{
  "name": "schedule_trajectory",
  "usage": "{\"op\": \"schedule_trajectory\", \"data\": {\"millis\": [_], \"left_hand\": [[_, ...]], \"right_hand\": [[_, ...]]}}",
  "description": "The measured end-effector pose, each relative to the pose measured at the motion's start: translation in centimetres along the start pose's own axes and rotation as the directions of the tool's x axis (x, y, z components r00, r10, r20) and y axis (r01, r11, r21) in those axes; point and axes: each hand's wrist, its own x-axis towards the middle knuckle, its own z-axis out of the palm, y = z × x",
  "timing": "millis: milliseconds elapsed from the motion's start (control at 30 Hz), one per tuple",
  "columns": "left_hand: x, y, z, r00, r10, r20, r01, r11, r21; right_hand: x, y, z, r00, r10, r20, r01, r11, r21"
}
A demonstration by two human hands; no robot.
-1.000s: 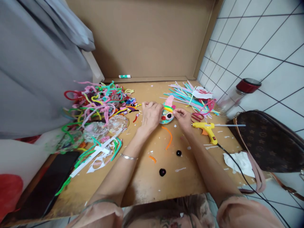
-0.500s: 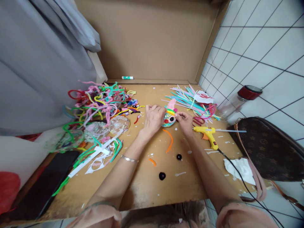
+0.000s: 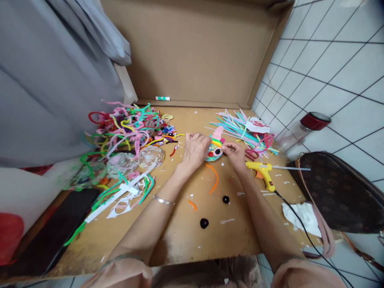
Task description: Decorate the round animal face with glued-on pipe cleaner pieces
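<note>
On my head-camera feed, I see the left hand (image 3: 196, 150) curled against one side of a small colourful toy (image 3: 213, 153) — its fingertips hidden from me — while the right hand (image 3: 235, 156) pinches the other side. Below them on the table (image 3: 180, 248) I see two orange strips (image 3: 217, 179) and two round black pieces (image 3: 204, 223), with a yellow glue gun (image 3: 264, 175) to the right and tangled pipe cleaners (image 3: 132, 134) to the left.

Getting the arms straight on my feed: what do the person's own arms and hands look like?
The left hand and right hand are ungloved. A thin silver-coloured bracelet is worn on the left side; none shows on the right. Loose, pale pink sleeves end near the elbows.
</note>
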Motion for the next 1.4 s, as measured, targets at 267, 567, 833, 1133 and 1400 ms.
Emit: {"op": "schedule_trajectory", "data": {"millis": [267, 567, 833, 1133, 1400], "left_hand": [[-0.1, -0.1, 0.6, 0.998, 0.032, -0.051, -0.033, 0.999, -0.008], [-0.2, 0.1, 0.2, 0.998, 0.047, -0.029, -0.048, 0.999, -0.017], [-0.2, 0.3, 0.0, 0.998, 0.063, -0.020, -0.063, 0.998, -0.016], [-0.1, 0.4, -0.1, 0.998, 0.062, -0.018, -0.063, 0.997, -0.048], [-0.2, 0.3, 0.0, 0.998, 0.066, -0.011, -0.066, 0.995, -0.073]], "right_hand": [[0.3, 0.4, -0.5, 0.999, -0.006, 0.054, 0.006, 1.000, 0.000], [0.4, 0.7, -0.3, 0.999, -0.043, 0.027, 0.042, 0.999, 0.021], [0.5, 0.7, -0.4, 0.998, -0.054, 0.035, 0.054, 0.999, -0.002], [0.4, 1.0, 0.0, 0.999, -0.048, -0.011, 0.048, 0.999, 0.015], [0.0, 0.8, 0.2, 0.995, -0.097, -0.030, 0.097, 0.995, 0.021]]}}
